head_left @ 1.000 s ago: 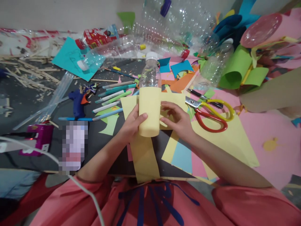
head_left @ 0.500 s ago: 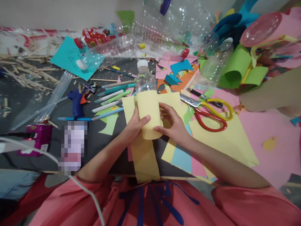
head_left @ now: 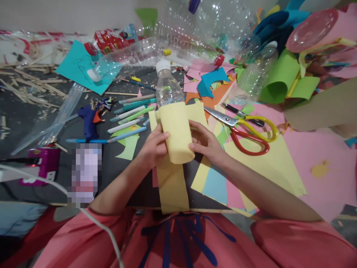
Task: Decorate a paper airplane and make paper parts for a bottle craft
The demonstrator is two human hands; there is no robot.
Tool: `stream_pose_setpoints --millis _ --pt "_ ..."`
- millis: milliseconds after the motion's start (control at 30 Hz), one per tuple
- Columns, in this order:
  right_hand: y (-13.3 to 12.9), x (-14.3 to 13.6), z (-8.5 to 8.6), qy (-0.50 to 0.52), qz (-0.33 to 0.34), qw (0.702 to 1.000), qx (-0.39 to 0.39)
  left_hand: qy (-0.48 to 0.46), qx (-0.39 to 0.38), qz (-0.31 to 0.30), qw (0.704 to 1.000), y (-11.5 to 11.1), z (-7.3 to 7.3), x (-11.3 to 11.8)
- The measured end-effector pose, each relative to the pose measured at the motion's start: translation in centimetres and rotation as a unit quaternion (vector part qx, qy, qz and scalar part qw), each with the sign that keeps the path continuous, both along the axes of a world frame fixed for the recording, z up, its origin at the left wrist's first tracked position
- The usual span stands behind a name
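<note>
A clear plastic bottle (head_left: pixel 168 87) with a white cap leans slightly to the left at the middle of the table. Pale yellow paper (head_left: pixel 177 132) wraps its lower part like a sleeve. My left hand (head_left: pixel 156 147) grips the sleeve from the left, thumb on the front. From the right side my right hand (head_left: pixel 205 143) holds it too, its thumb at the lower edge and its other fingers partly hidden behind. Under the bottle lies a long yellow paper strip (head_left: pixel 173 186) that runs to the table's front edge.
Scissors (head_left: pixel 237 126) with red and yellow handles lie right of my right hand on coloured paper. Left are several markers (head_left: pixel 131 113), a blue glue gun (head_left: pixel 89 121), a phone (head_left: pixel 85 173) and a white cable (head_left: pixel 55 182). Empty bottles (head_left: pixel 134 56) fill the back.
The bottle has tilted further, its cap shifting left and away from me while its base moved slightly right. Both hands keep their hold, the left thumb now further left on the sleeve.
</note>
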State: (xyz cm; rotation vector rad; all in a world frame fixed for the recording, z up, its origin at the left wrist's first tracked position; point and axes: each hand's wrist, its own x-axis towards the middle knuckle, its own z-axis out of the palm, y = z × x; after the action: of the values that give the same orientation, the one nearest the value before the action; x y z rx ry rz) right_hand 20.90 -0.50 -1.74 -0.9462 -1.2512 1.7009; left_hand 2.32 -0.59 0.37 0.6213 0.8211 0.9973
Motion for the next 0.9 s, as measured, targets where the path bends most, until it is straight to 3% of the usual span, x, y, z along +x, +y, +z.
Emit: stream_pose_setpoints --millis 200,333,467,633,900 --pt "0.1 -0.1 0.0 -0.023 0.017 0.999 0.017 0.021 -0.005 0.013 1.0 0.0 0.2 0.1" --pt "-0.2 -1.0 -0.2 -0.021 -0.043 0.999 0.017 0.024 -0.016 0.007 1.0 0.0 0.3 0.3" --pt "-0.2 -1.0 -0.3 -0.038 -0.062 0.997 0.016 0.015 -0.012 0.017 1.0 0.1 0.0 0.5" --pt "-0.2 -0.5 -0.2 -0.081 -0.07 0.993 0.055 -0.022 0.01 0.03 0.999 0.5 -0.4 0.4" --pt "-0.5 -0.1 0.3 -0.162 -0.102 0.971 0.144 0.042 0.055 0.038 0.997 0.1 -0.3 0.4"
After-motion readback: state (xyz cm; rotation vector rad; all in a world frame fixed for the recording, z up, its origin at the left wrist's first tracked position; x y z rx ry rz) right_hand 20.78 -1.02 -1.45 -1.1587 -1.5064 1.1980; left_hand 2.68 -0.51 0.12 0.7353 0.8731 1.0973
